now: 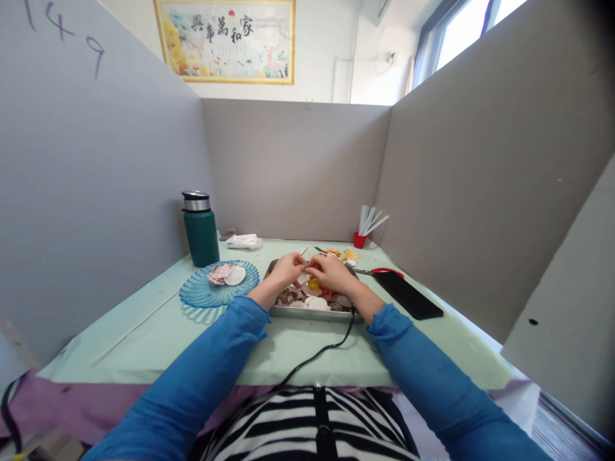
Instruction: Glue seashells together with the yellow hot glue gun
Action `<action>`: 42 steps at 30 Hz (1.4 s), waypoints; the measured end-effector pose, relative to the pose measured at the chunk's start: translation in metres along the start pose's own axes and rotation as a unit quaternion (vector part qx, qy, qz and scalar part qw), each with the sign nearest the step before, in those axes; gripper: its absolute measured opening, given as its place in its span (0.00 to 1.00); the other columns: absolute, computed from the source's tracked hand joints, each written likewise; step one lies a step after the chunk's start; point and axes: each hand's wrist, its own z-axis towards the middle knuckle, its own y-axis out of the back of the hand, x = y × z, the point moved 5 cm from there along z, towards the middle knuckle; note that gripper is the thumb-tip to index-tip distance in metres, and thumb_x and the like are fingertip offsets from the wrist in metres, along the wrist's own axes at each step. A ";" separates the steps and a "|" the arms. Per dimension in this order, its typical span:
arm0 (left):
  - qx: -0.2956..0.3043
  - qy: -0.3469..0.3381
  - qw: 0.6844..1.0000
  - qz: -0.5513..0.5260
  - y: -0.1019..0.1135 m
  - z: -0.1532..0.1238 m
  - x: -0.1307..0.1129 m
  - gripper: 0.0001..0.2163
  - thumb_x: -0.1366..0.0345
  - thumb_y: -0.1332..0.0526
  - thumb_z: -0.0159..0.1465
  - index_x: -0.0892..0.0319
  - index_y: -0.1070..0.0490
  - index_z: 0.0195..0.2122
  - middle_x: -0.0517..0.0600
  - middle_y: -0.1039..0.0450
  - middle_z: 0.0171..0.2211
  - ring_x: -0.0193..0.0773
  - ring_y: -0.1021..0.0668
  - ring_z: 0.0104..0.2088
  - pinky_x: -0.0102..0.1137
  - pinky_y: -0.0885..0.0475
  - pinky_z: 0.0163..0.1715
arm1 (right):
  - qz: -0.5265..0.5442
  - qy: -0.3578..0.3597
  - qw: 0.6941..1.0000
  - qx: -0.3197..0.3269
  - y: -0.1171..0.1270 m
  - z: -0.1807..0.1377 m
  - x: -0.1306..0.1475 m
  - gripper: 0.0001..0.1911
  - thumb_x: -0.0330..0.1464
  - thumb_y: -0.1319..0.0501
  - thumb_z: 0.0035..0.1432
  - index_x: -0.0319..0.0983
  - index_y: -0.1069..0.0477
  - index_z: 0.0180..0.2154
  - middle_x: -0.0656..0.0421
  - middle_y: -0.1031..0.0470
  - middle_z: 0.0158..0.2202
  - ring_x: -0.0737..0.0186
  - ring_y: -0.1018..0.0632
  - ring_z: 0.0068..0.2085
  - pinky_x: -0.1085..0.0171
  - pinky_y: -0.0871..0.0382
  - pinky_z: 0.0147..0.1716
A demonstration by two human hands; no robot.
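My left hand [287, 269] and my right hand [330, 271] meet above a metal tray [312, 313], fingertips pinched close together. What they hold between them is too small and too hidden to name. A short white stick [304, 250] shows just behind the fingertips. Inside the tray lie many seashells, among them a pale white shell [317, 303] near the front and a yellow piece [314, 283] below my hands. My forearms hide the tray's sides. By my right wrist, a black cord [331, 346] runs from the tray toward my lap.
Left of the tray, a blue glass plate [195, 289] bears several shells, with a green bottle [201, 237] behind it. Toward the right are a black phone [408, 295], red-handled scissors [390, 272] and a red cup [360, 241] of white sticks. Grey partitions [298, 166] enclose the table.
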 end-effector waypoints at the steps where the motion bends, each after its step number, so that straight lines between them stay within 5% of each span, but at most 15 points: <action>1: -0.001 0.000 1.000 -0.006 0.000 0.000 0.000 0.02 0.71 0.42 0.60 0.62 0.34 0.33 0.49 0.32 0.33 0.30 0.25 0.25 0.21 0.30 0.16 | -0.001 0.000 1.000 0.000 0.000 0.000 0.000 0.09 0.37 0.42 0.58 0.39 0.27 0.33 0.60 0.26 0.28 0.67 0.29 0.29 0.68 0.44 0.28; 42: 0.004 0.031 0.999 -0.028 -0.003 -0.007 -0.005 0.04 0.67 0.42 0.62 0.63 0.36 0.33 0.50 0.34 0.36 0.30 0.26 0.27 0.23 0.27 0.18 | -0.028 -0.003 1.000 0.001 0.000 0.001 0.001 0.11 0.37 0.43 0.58 0.38 0.27 0.31 0.60 0.27 0.25 0.67 0.31 0.27 0.68 0.47 0.26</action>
